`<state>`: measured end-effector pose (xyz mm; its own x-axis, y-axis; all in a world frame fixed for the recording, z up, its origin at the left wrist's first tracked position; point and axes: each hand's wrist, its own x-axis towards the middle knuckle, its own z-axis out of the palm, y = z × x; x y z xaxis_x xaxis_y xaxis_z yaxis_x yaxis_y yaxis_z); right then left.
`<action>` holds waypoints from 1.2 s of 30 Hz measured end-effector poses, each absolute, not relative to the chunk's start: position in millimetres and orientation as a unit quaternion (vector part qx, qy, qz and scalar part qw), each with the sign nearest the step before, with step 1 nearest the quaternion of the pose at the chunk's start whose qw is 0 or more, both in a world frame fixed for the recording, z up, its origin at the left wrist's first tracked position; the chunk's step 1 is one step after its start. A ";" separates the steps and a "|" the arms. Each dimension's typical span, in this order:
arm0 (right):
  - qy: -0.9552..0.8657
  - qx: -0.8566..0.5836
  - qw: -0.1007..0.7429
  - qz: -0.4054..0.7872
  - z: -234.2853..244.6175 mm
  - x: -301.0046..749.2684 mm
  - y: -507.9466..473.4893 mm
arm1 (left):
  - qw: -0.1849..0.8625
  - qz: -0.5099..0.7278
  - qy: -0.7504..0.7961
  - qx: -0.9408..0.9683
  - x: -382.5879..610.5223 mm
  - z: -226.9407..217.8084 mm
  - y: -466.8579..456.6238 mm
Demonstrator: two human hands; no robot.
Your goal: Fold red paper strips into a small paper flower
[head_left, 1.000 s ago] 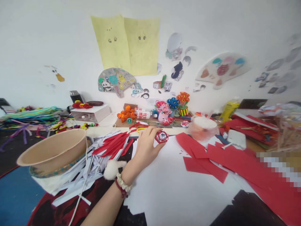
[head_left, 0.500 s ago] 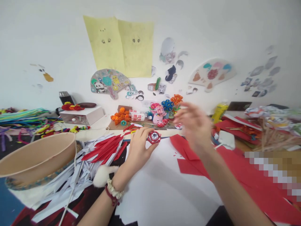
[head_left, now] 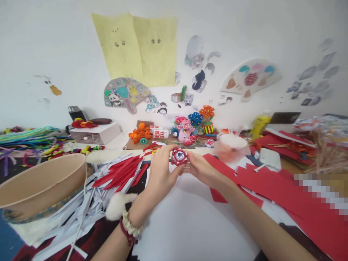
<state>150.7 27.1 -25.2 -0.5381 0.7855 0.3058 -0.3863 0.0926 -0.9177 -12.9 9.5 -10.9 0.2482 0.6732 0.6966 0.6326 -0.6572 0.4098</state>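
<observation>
A small round ornament of folded red and white paper [head_left: 179, 157], with a pale hollow at its middle, is held up above the white sheet [head_left: 190, 210]. My left hand [head_left: 162, 169] grips it from the left, thumb below and fingers over the top. On its other side, my right hand [head_left: 202, 168] has its fingertips closed against the ornament's edge; they are partly hidden behind it. Left of my hands, red paper strips [head_left: 122, 172] lie over white paper strips [head_left: 73, 206]. Similar red and white paper pieces [head_left: 190, 140] sit at the back.
A beige oval basin [head_left: 46, 181] stands at the left, with a white cable [head_left: 85, 181] beside it. Red paper sheets [head_left: 293, 203] spread across the right. Behind my right hand is a cup with a straw [head_left: 232, 145]. Handmade flowers [head_left: 195, 119] and a yellow bottle [head_left: 260, 125] line the wall.
My right hand has come down and left from the air at the right to the ornament, uncovering the cup. My left hand still holds the ornament in nearly the same place.
</observation>
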 end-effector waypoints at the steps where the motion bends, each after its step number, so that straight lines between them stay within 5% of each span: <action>1: -0.578 -0.160 0.449 0.662 -26.4 150.6 27.6 | 0.022 0.453 0.410 0.791 -12.9 -11.0 9.1; 36: -0.479 -0.175 0.465 0.724 -36.3 148.7 33.4 | -0.030 0.472 0.437 0.765 -11.6 -7.7 5.5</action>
<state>148.7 33.4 -36.3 -0.5061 0.8408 0.1921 -0.5058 -0.1090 -0.8557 -11.6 5.5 -7.7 0.1727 0.6395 0.7491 0.6968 -0.6169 0.3659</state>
